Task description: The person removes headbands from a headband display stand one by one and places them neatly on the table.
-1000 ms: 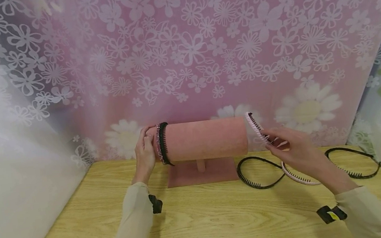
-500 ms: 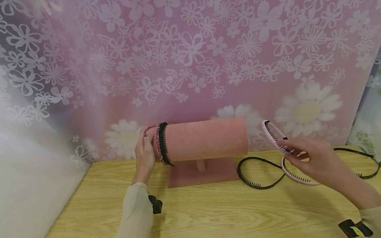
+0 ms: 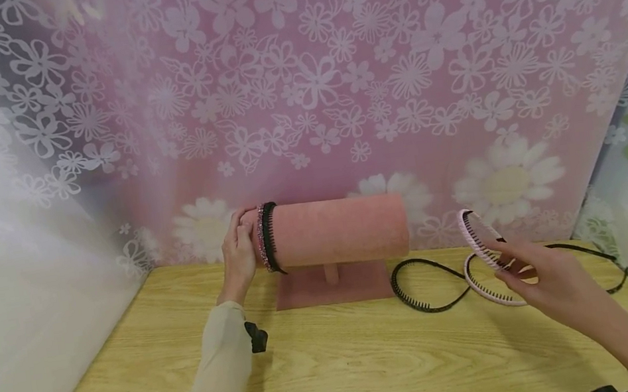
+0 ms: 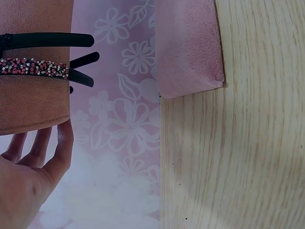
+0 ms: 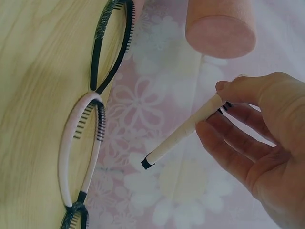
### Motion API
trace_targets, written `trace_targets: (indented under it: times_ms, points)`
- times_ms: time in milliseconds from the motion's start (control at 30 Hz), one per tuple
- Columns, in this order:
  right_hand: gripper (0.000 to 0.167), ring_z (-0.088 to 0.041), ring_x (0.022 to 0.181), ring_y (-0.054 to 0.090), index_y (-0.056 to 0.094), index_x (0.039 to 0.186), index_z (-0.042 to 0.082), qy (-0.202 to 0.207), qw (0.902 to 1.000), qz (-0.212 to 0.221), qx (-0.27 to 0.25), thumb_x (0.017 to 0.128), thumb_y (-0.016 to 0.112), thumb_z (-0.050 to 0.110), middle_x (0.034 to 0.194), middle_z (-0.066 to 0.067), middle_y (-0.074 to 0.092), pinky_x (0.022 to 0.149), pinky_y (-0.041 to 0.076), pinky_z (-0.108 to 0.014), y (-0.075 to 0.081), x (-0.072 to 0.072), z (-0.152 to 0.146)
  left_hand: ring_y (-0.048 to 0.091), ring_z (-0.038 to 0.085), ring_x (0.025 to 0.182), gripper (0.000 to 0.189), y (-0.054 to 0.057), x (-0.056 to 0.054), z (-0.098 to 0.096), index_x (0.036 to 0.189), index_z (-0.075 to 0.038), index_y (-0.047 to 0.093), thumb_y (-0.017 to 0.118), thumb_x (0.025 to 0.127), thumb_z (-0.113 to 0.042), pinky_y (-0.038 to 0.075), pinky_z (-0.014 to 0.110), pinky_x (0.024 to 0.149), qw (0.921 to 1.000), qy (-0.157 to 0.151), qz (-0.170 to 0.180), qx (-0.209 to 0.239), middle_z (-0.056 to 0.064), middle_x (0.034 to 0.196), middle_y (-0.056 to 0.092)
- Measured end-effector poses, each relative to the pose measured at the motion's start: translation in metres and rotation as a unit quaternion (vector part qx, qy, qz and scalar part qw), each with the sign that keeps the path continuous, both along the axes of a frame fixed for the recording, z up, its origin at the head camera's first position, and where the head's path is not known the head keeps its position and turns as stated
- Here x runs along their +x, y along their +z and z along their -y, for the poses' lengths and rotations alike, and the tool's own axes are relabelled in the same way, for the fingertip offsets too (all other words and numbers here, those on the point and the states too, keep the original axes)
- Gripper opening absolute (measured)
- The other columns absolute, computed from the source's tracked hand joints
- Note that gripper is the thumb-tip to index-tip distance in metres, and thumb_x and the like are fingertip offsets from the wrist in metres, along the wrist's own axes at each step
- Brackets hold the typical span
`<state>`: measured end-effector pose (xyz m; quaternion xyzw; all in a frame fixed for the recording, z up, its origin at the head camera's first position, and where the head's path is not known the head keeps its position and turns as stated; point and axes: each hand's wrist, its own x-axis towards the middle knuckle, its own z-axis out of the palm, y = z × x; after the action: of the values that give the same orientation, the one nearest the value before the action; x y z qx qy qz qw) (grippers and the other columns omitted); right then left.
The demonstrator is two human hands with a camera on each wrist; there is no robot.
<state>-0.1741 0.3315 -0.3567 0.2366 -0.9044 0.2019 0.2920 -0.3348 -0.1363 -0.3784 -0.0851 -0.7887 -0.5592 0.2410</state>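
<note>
A pink velvet headband display stand (image 3: 343,229), a horizontal roll on a flat base, stands at the back of the table. My left hand (image 3: 237,257) grips the roll's left end, its fingers bent at the edge in the left wrist view. Beside that hand, a headband with pink and white beads (image 4: 35,67) and a black toothed headband (image 3: 271,235) sit side by side round the roll. To the right of the stand, my right hand (image 3: 549,280) pinches a pale pink toothed headband (image 5: 181,131) by one side, raised above the table.
Right of the stand, a black headband (image 3: 413,302), a pink headband (image 3: 484,293) and another black headband (image 3: 589,248) lie in a row on the wooden table (image 3: 338,367). A flowered pink curtain (image 3: 303,117) hangs close behind. White cloth (image 3: 18,278) closes off the left side.
My right hand has moved right and downward with the pink headband, away from the roll's right end. The left hand and the stand have stayed in place.
</note>
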Motion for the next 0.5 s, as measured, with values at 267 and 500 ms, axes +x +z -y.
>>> trace_targets:
  times_ms: [267, 500]
  points:
    - [0.059, 0.008, 0.073, 0.062, 0.073, 0.116, 0.003, -0.001, 0.9996, -0.026, 0.009, 0.062, 0.085, -0.017, 0.082, 0.002, 0.071, 0.062, 0.048, -0.005, -0.008, 0.007, -0.015, 0.055, 0.031, 0.131, 0.042, 0.000, -0.002, 0.001, 0.141, -0.024, 0.057, 0.035, 0.107, -0.035, 0.041, 0.054, 0.112, 1.0000, 0.002, -0.002, -0.001, 0.009, 0.144, 0.059]
    - [0.057, 0.009, 0.071, 0.061, 0.076, 0.110, 0.004, -0.008, 0.9984, -0.048, 0.028, 0.057, 0.089, -0.013, 0.078, 0.002, 0.070, 0.061, 0.048, -0.005, -0.016, 0.013, -0.031, 0.055, 0.031, 0.131, 0.043, -0.001, -0.002, 0.002, 0.142, -0.023, 0.057, 0.035, 0.107, -0.036, 0.041, 0.054, 0.112, 1.0000, -0.004, -0.003, -0.002, 0.009, 0.144, 0.059]
